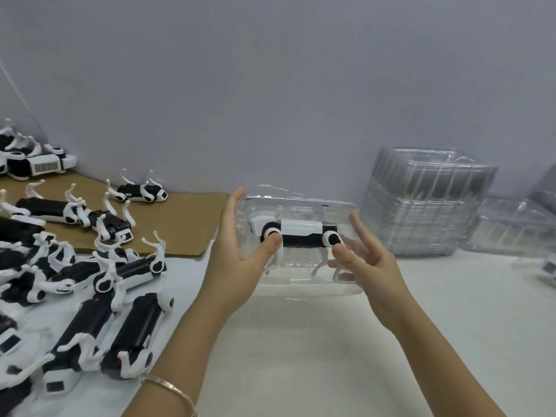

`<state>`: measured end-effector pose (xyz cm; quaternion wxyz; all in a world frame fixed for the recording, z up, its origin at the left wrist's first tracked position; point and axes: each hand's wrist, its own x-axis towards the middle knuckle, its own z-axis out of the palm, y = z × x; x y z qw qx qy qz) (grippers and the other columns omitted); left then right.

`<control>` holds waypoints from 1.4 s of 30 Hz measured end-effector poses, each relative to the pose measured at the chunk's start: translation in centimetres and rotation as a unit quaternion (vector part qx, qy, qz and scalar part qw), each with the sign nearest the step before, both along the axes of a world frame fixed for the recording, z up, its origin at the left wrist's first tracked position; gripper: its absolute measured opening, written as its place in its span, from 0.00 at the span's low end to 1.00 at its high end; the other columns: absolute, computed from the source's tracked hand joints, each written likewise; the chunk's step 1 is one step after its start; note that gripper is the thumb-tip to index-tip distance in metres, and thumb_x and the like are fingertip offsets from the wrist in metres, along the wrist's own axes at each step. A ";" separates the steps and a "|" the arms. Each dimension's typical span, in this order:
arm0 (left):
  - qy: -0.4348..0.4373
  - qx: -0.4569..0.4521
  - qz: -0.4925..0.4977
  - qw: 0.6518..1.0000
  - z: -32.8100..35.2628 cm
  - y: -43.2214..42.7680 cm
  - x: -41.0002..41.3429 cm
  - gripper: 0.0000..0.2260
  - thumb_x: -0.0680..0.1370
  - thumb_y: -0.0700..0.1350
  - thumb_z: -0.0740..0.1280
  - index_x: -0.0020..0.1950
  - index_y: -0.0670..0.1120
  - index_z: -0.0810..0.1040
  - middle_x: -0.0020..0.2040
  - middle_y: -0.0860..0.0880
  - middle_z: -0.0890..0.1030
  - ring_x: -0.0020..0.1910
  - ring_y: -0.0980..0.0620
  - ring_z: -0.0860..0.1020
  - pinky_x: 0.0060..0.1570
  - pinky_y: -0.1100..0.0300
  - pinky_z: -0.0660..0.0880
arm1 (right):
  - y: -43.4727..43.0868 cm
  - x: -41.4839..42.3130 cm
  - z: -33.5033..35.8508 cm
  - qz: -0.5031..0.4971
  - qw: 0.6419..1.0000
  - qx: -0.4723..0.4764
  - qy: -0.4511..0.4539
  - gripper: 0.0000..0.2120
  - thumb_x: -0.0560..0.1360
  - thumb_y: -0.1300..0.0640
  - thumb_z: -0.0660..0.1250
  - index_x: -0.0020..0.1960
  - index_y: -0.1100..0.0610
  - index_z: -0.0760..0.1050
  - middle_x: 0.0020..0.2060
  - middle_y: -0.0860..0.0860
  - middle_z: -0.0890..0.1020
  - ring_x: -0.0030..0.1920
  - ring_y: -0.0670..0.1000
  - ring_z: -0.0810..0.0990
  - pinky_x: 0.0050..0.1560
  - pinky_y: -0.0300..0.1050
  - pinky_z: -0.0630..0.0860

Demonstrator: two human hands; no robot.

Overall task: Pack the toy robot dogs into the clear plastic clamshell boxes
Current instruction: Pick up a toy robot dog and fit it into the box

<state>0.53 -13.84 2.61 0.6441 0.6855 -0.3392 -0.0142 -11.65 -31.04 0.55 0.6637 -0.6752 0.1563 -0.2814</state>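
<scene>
A clear plastic clamshell box stands on edge in front of me at the middle of the white table. Inside it lies a black-and-white toy robot dog, body level and legs pointing down. My left hand holds the box's left end, its thumb pressing the front over the dog's left wheel joint and its fingers straight up along the side. My right hand holds the right end, thumb on the front near the right joint, with some fingers showing through the plastic behind.
Several loose robot dogs are piled at the left, some on a brown cardboard sheet. A tall stack of empty clamshells stands at the back right beside a lower stack. Another clear box is at the right edge.
</scene>
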 end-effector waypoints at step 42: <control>0.053 -0.101 0.012 0.993 -5.8 0.4 1.6 0.33 0.57 0.57 0.80 0.60 0.71 0.74 0.58 0.63 0.77 0.61 0.58 0.77 0.60 0.58 0.76 | 0.6 0.5 -3.8 -0.024 0.997 -0.053 -0.046 0.39 0.62 0.48 0.76 0.67 0.31 0.62 0.57 0.50 0.78 0.46 0.47 0.82 0.43 0.40 0.78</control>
